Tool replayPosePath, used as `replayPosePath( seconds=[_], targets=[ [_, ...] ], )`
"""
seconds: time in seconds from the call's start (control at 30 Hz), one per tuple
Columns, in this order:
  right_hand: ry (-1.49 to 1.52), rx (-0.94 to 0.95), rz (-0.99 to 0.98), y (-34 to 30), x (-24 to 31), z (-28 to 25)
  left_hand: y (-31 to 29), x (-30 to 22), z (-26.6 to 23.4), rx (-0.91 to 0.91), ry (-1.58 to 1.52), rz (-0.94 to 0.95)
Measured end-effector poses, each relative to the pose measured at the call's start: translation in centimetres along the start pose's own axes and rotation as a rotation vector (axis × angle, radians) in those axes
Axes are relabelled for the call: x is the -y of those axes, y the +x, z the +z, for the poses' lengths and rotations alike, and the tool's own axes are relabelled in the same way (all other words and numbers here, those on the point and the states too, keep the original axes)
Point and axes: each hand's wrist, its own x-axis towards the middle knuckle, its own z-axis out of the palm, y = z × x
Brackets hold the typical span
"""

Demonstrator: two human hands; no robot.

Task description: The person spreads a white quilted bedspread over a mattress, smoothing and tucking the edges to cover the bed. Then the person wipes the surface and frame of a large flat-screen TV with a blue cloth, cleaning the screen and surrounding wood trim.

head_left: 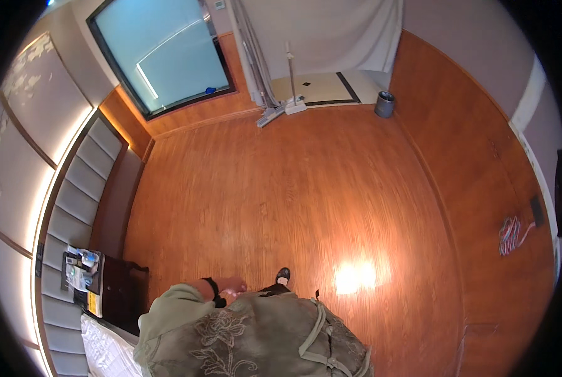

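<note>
A bedroom with a wide wooden floor (293,188), seen from above, a lamp glare lying bright on the boards near the person's feet. At far left a padded grey headboard (80,188) runs along the lit wall panels, and the corner of a white bed (105,352) shows below it. Beside the bed stands a dark nightstand (120,289), placed within reach of the pillow end; a few small packets and cards (83,270) lie on its top, their kind too small to tell.

Along the far wall, a large window (161,53) sits left of centre, with white curtains (318,31) to its right. A mop (287,103) is propped there with its head on the floor, near a pale mat (321,88), and a small grey bin (384,103) is tucked by the wall, out of the walking path.

The person's left hand (234,289) is drawn in at the waist, a dark band at the wrist, resting against the embroidered olive garment (256,339) they wear; whether its fingers are curled or spread I cannot tell. The right hand is out of sight. One dark shoe (283,275) pokes out ahead.

At far right, a tangle of red and white cable (510,234) lies by a wall socket (537,210).
</note>
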Motion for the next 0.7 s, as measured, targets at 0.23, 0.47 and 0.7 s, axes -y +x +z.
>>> replayPosePath(
  seconds=[0.23, 0.47, 0.7],
  targets=[
    [-0.196, 0.127, -0.056, 7.4, 9.8, 0.7, 1.2, 6.8, -3.8, -0.073, -0.346, -0.130],
    [-0.082, 0.173, -0.205, 13.4, 22.5, 1.0, 5.2, 11.0, -13.6, -0.327, -0.547, -0.210],
    [0.354, 0.326, -0.034, 21.8, 29.6, 1.3, 7.6, 10.4, -19.4, -0.292, -0.474, -0.261]
  ],
)
